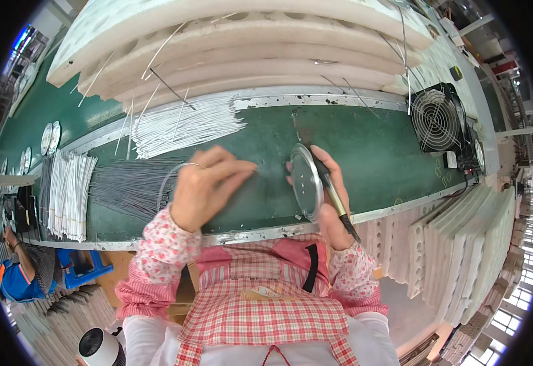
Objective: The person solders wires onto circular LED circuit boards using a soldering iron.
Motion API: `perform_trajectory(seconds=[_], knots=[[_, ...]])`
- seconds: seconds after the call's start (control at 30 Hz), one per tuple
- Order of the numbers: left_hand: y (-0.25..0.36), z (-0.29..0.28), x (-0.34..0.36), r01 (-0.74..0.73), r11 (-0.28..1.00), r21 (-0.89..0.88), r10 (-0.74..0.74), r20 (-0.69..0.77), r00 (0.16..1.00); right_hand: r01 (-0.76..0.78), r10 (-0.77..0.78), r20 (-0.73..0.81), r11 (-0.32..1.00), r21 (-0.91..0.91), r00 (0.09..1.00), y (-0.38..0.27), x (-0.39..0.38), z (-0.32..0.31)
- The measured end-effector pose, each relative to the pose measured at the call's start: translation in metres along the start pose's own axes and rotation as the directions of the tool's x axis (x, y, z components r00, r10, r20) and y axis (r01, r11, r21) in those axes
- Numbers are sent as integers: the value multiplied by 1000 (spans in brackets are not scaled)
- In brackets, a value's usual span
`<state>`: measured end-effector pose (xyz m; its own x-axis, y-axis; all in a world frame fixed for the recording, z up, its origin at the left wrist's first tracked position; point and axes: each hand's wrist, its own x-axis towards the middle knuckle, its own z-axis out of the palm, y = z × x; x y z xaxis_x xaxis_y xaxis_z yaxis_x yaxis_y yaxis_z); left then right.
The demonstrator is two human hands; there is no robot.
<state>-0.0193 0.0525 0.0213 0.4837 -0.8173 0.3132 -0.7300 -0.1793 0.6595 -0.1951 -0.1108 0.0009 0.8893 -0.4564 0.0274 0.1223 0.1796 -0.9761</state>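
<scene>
My left hand [208, 186] is closed in a pinch above the table. A thin pale wire [167, 178] curves out behind its wrist, and its end between the fingertips is too small to make out. To the right, my right hand [334, 213] grips a round, silver-rimmed metal disc [303, 183] tilted up on edge, with small dots on its face. The same hand also holds a pen-shaped tool [338, 198] with a black and brass-coloured barrel, which looks like a soldering iron. Its tip is hidden or blurred.
On the green tabletop [260, 131] lie white wires [184, 125], dark wires [126, 183] and a bundle of white wires [71, 192]. A black fan [438, 119] stands at the right. White foam trays [248, 52] are stacked behind; more foam trays [455, 238] stand at right. A person [25, 268] sits far left.
</scene>
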Motion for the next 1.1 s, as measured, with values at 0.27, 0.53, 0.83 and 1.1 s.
perform_trajectory(seconds=[0.27,0.53,0.83,1.1], knots=[[44,34,7,110,916,-387,-120,-4,993,-88,92,-5,962,260,996,1,-4,4],[54,33,3,11,977,-211,-14,-13,1000,-41,47,-20,968,249,999,7,-17,3],[63,32,-3,144,938,-315,-108,127,986,313,-335,71,754,-578,940,-10,-29,-1],[54,32,2,300,879,-370,-181,322,929,240,-242,53,867,-436,969,-4,-33,-13]])
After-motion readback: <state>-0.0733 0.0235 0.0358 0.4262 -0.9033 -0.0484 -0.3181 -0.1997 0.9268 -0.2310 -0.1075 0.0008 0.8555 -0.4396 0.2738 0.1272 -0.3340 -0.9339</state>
